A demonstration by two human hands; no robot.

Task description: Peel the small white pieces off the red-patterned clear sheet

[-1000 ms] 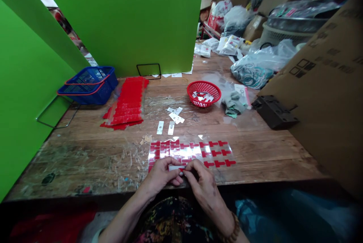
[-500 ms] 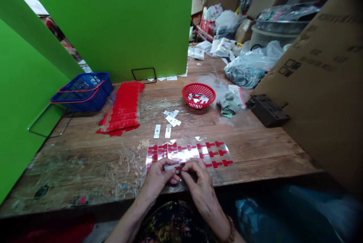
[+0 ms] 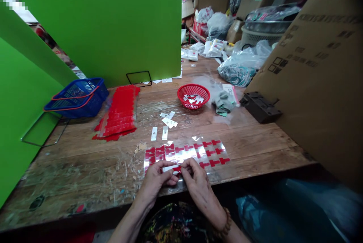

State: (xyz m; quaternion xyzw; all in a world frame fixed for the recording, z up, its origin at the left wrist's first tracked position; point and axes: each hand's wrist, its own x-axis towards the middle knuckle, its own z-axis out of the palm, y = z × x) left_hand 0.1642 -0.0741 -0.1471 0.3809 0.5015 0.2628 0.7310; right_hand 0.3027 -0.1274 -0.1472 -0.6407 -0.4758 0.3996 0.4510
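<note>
Left hand: my left hand [image 3: 155, 179] pinches the left end of a small white strip [image 3: 169, 168], thumb on top, fingers curled under.
Right hand: my right hand [image 3: 195, 179] pinches the strip's other end, where a red T-shaped sticker [image 3: 177, 168] sits against it; both hands meet at the near table edge.
Strip: held just above the near edge of the clear sheet of red T stickers [image 3: 185, 153], which lies flat on the wooden table [image 3: 255, 140].
Nearby: two loose white strips [image 3: 159, 133] lie beyond the sheet, more white pieces [image 3: 168, 119] past them, then the red basket [image 3: 193, 96]; a stack of red sticker sheets [image 3: 119, 114] and a blue basket [image 3: 76, 97] sit to my left.
Risk, sticker: I judge it could go on crooked or fold onto itself, since my fingertips cover most of it.
Risk, sheet: it may lift or drag with my hands, as it looks unanchored.
Risk, strip: so close to the edge, a slipped pinch could drop it into my lap.
</note>
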